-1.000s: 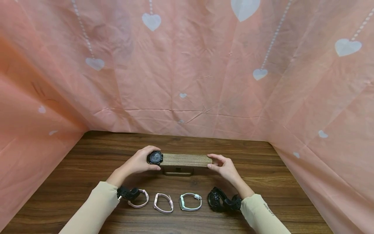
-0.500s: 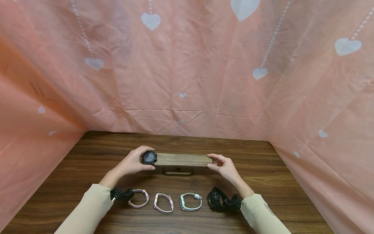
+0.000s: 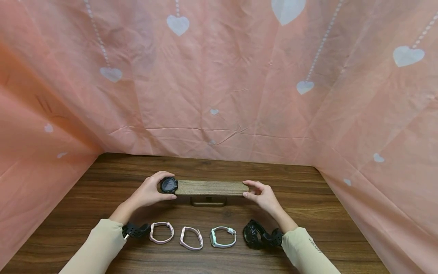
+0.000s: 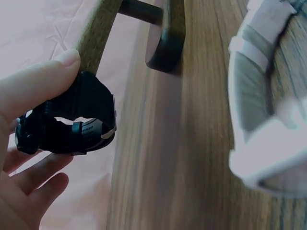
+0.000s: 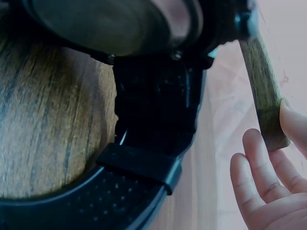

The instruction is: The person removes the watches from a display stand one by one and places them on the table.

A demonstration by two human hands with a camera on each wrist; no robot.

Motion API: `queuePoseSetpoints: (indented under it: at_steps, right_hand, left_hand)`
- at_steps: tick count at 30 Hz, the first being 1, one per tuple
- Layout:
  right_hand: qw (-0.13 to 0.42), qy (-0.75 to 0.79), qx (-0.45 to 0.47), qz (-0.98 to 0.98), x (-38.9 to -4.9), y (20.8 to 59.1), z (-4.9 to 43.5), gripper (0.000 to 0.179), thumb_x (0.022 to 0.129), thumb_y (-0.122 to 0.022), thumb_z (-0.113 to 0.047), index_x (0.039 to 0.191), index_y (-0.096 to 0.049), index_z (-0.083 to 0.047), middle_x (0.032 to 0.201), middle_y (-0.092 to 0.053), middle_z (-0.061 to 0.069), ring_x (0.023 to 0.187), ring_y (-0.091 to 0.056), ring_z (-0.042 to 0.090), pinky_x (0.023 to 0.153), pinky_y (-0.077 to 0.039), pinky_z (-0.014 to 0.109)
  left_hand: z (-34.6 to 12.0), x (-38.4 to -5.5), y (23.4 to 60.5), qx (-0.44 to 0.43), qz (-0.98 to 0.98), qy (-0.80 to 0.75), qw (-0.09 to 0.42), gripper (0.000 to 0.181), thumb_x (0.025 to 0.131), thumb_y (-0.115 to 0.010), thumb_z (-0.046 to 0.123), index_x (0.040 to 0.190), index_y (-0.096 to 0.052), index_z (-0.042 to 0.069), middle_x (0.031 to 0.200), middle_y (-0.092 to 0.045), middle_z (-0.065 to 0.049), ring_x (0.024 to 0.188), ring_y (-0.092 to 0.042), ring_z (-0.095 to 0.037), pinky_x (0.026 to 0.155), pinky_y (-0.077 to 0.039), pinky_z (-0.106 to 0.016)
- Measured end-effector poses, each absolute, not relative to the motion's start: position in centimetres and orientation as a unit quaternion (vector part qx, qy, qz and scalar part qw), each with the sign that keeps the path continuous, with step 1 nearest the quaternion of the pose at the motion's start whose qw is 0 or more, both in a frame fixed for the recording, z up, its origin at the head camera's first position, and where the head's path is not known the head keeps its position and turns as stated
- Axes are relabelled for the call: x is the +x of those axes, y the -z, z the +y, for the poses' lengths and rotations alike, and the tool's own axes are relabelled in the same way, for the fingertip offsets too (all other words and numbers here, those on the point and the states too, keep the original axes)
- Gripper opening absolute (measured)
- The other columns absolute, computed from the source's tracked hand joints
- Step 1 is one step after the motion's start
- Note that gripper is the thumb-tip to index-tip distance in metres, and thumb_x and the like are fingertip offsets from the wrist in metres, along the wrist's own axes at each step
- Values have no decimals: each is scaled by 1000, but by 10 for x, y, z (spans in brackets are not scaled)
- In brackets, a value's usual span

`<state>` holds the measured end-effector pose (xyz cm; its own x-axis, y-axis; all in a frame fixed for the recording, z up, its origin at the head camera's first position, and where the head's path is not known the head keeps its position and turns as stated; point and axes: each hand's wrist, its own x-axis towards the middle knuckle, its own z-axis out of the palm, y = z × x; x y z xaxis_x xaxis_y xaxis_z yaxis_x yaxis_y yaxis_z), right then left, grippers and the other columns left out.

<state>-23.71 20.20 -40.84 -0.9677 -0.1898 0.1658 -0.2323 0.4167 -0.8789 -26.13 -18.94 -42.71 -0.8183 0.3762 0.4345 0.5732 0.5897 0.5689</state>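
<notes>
My left hand (image 3: 149,191) holds a black wristwatch (image 3: 169,185) between thumb and fingers at the left end of a wooden watch stand's bar (image 3: 212,187). In the left wrist view the watch's strap (image 4: 88,136) forms a closed loop, with the thumb over its top side and fingers underneath. The watch and hand hide that end of the bar. My right hand (image 3: 261,195) pinches the bar's right end between thumb and fingers. In the right wrist view the thumb is on one side of the bar tip (image 5: 273,127), with fingers on the other.
Along the front of the table (image 3: 205,262) lie a pink watch (image 3: 162,233), another pink watch (image 3: 191,238), a mint-green watch (image 3: 223,236) and a black watch (image 3: 252,233) by my right wrist. The stand's base (image 3: 208,201) shows below the bar. A pink curtain (image 3: 212,76) surrounds the table.
My left hand has moved left along the bar with the black watch, baring more wood behind it. The right hand stays at the right end.
</notes>
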Motion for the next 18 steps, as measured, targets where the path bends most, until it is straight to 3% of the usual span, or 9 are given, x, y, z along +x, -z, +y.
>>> queuePoseSetpoints:
  at_steps: [11,18]
  right_hand:
    - [25,-523,120,-844,-235,407,202,42,81,-70,-2,121,-58,4,116,-57,22,85,-62,32,63,-50,23]
    - [32,-523,117,-843,-251,434,210,43,80,-74,-10,120,-61,-4,116,-59,17,82,-64,22,62,-51,23]
  left_hand:
    - [-204,-254,427,-238,-886,367,154,67,61,-86,41,117,-59,15,116,-59,-2,105,-55,-20,88,-46,-41]
    - [-215,-244,428,-236,-888,358,168,68,59,-87,38,116,-59,15,114,-59,-3,101,-56,-19,84,-48,-41]
